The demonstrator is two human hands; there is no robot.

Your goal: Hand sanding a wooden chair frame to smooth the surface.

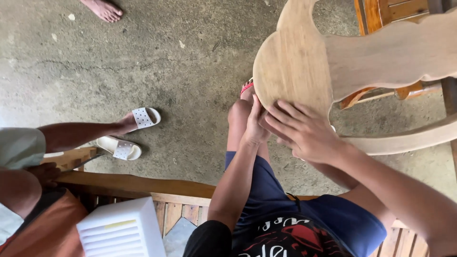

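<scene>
A pale unfinished carved wooden panel (304, 57) with curved lobes stands over my knee, joined to a curved wooden rail (409, 138). My right hand (304, 131) lies flat with spread fingers on the panel's lower edge. Beside it, my left hand (255, 124) presses against the same lower edge with its fingers together; whether it holds anything is hidden. I wear dark blue shorts (285, 200), and one of my feet is in a red sandal (246, 87).
Another person sits at left on a wooden bench (138, 183), their foot in a white slide sandal (145, 117), a second sandal (119, 148) beside it. A white slatted box (121, 231) lies on the bench. A bare foot (102, 9) stands on the concrete floor (166, 62). Varnished wooden furniture (385, 14) stands top right.
</scene>
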